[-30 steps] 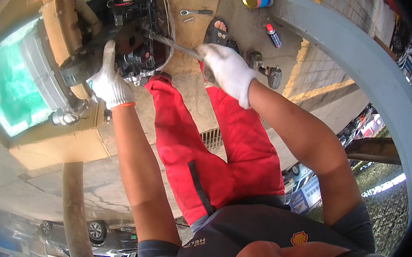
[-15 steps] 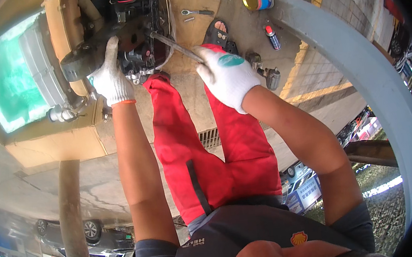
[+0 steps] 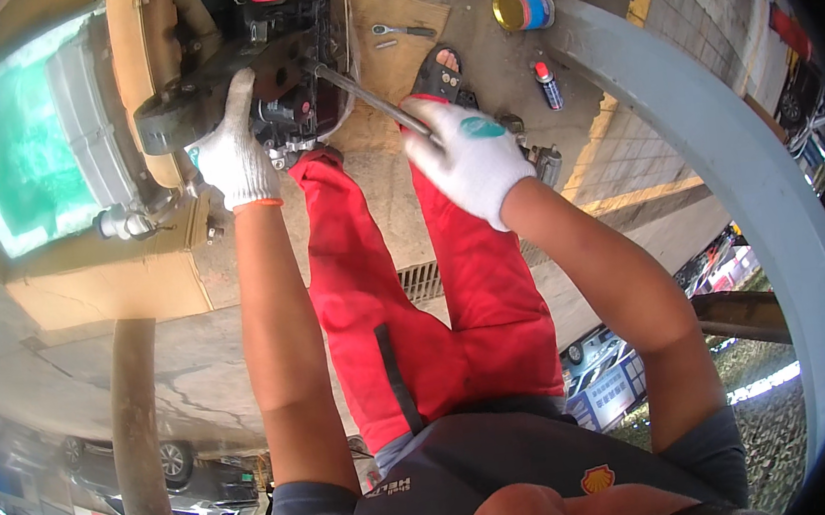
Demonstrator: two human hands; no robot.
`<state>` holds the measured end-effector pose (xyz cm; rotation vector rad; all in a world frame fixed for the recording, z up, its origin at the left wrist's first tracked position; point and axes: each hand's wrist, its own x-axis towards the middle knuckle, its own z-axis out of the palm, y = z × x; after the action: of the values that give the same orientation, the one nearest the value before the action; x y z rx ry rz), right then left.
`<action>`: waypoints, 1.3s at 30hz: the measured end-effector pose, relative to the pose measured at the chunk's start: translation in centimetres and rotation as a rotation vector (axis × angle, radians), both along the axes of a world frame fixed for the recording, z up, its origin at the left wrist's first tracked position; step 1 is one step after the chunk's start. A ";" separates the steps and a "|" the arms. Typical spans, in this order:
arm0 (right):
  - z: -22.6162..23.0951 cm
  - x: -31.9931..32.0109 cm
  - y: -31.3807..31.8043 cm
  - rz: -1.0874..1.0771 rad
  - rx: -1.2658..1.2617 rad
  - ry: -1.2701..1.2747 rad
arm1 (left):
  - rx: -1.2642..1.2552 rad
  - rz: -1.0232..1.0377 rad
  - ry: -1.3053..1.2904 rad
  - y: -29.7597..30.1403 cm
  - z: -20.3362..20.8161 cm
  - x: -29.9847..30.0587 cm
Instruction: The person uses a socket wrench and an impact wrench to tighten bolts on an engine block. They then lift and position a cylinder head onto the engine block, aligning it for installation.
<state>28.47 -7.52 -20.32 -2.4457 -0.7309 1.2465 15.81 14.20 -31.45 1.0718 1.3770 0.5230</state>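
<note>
My left hand [image 3: 235, 157], in a white knitted glove, holds a long dark metal part [image 3: 203, 83] at the upper left. Its thumb lies stretched along the part; the other fingers are mostly hidden beneath. My right hand [image 3: 467, 154], gloved as well, is closed round the near end of a straight metal bar [image 3: 360, 89]. The bar slants up and left, and its far end meets the dark part beside a black mechanical assembly [image 3: 288, 110]. How the two join there is too small to tell.
A ratchet [image 3: 404, 30] lies on flat cardboard [image 3: 379, 110]. To the right are a blue can with a gold lid [image 3: 522, 9], a red-capped spray can [image 3: 547, 85] and a thick grey curved post [image 3: 719, 115]. A cardboard box [image 3: 115, 294] stands at the left.
The view has shifted slightly. My right hand has turned a little and moved slightly back along the bar, so more of the bar shows. My left hand keeps its place on the dark part.
</note>
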 end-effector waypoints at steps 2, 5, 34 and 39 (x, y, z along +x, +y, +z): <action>0.1 0.6 0.1 0.247 -0.103 -0.125 | -0.047 -0.028 0.027 0.3 0.1 0.0; -1.6 0.2 0.5 -0.690 -0.139 0.540 | -0.059 -0.039 0.076 0.3 0.9 0.1; 3.5 -0.2 -4.4 -0.846 0.106 0.524 | -0.006 -0.060 0.142 1.5 0.5 0.0; 4.3 -1.3 -6.8 -0.898 0.057 0.606 | -0.172 -0.019 0.178 1.7 1.2 0.2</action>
<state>27.16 -14.32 -16.05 -1.7847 0.4465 1.3749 16.05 15.92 -30.30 1.0075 1.5362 0.2943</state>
